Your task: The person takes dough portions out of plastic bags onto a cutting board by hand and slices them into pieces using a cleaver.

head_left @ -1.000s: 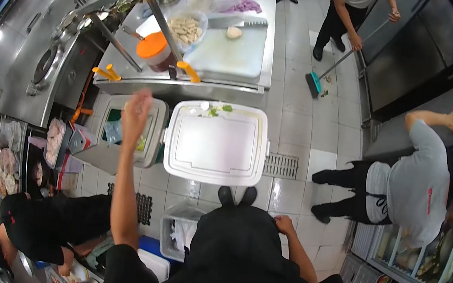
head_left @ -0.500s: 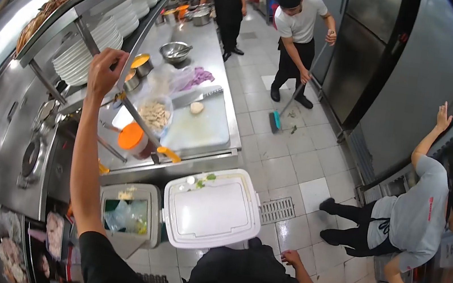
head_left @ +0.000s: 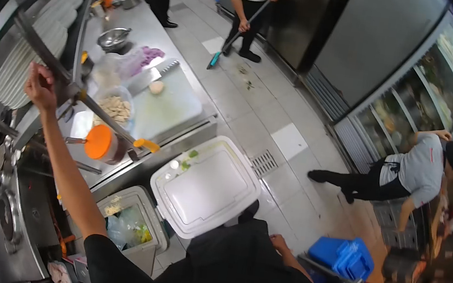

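Reaching up beside the shelf post (head_left: pixel 41 45), the left hand (head_left: pixel 41 83) is half open with fingers loosely curled, in front of the stacked white plates (head_left: pixel 28 58), though I cannot tell whether it touches them. Outward from it, the orange-lidded container (head_left: pixel 101 144), the bag of pale pieces (head_left: pixel 114 108) and the cutting board (head_left: pixel 166 102) sit on the steel counter (head_left: pixel 194 128), with the white lid (head_left: pixel 206 187) below its edge. Near the dark apron (head_left: pixel 229 250), the right hand (head_left: pixel 277 242) is too small to tell open from closed, and farther right a red mark on a co-worker's grey shirt (head_left: pixel 425 162) is too small to read.
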The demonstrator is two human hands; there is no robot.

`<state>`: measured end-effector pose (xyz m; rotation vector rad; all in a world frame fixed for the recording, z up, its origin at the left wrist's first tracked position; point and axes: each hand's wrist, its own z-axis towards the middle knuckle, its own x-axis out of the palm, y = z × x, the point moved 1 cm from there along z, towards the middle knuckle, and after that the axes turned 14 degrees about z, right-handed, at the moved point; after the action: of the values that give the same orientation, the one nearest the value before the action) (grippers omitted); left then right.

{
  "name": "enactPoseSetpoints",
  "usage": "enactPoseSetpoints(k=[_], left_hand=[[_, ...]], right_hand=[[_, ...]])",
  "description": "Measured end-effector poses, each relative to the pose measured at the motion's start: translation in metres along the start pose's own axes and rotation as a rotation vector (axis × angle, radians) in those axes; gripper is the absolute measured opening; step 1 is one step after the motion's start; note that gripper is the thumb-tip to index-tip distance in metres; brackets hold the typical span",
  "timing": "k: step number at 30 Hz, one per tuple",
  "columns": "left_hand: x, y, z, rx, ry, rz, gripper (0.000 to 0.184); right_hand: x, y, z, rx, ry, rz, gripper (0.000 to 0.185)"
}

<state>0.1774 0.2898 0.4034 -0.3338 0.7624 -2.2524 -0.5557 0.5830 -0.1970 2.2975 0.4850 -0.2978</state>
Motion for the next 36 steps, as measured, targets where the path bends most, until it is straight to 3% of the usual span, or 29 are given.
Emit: enactPoseSetpoints(k=[3, 6, 8, 11, 12, 13, 15, 16, 17, 19, 22, 23, 25, 26, 30, 33, 36], left_hand=[[0.003, -0.005, -0.003, -0.130, 0.016, 0.152, 0.038], [0.000, -0.003, -0.001, -0.107, 0.080, 0.109, 0.035], [-0.001, -0.002, -0.001, -0.120, 0.081, 0.116, 0.035], [-0.003, 0.005, 0.001, -0.160, 0.083, 0.133, 0.028], [-0.001, 0.002, 0.002, -0.132, 0.081, 0.138, 0.024], [0.000, 0.001, 0.001, -0.100, 0.074, 0.143, 0.024], [-0.007, 0.017, 0.007, -0.111, 0.122, 0.129, 0.026], [-0.006, 0.015, 0.006, -0.088, 0.131, 0.097, 0.024], [-0.005, 0.014, 0.006, -0.066, 0.139, 0.066, 0.023], [-0.004, 0.016, 0.007, -0.072, 0.138, 0.061, 0.022], [0.000, 0.007, 0.003, -0.080, 0.121, 0.020, 0.019], [0.003, 0.003, 0.002, -0.087, 0.115, -0.016, 0.018], [0.003, 0.003, 0.003, -0.078, 0.125, -0.005, 0.020], [0.001, 0.008, 0.005, -0.080, 0.144, -0.001, 0.022], [0.001, 0.007, 0.004, -0.074, 0.145, 0.034, 0.025], [0.005, 0.001, 0.000, -0.099, 0.119, 0.072, 0.027], [0.003, 0.006, 0.003, -0.117, 0.093, 0.092, 0.027]], right_hand=[[0.020, 0.023, -0.026, 0.044, -0.080, -0.129, 0.034], [0.016, 0.038, -0.028, 0.002, -0.017, -0.320, 0.035], [0.008, 0.044, -0.037, 0.236, 0.316, -0.385, 0.035], [-0.009, 0.115, -0.112, 0.429, 0.479, -0.429, 0.034], [-0.012, 0.051, -0.093, 0.415, 0.672, -0.271, 0.030], [-0.012, 0.035, -0.108, 0.435, 0.670, -0.264, 0.030], [-0.012, 0.015, -0.123, 0.743, 0.625, 0.312, 0.017], [-0.005, -0.109, -0.078, 0.282, 0.914, 0.176, 0.013], [-0.009, -0.091, -0.083, 0.281, 0.912, 0.174, 0.013], [-0.020, -0.035, -0.102, 0.795, 0.831, 0.375, 0.028], [0.002, -0.062, -0.074, 0.704, 0.687, 0.450, 0.026], [0.005, -0.036, -0.076, 0.698, 0.691, 0.453, 0.026], [0.010, 0.056, -0.090, 0.420, 0.641, -0.395, 0.026], [0.016, 0.066, -0.089, 0.369, 0.651, -0.460, 0.023], [0.023, 0.095, -0.097, 0.247, 0.578, -0.447, 0.024], [0.026, 0.083, -0.100, 0.364, 0.534, -0.427, 0.025], [0.027, 0.058, -0.099, 0.478, 0.376, -0.161, 0.024]])
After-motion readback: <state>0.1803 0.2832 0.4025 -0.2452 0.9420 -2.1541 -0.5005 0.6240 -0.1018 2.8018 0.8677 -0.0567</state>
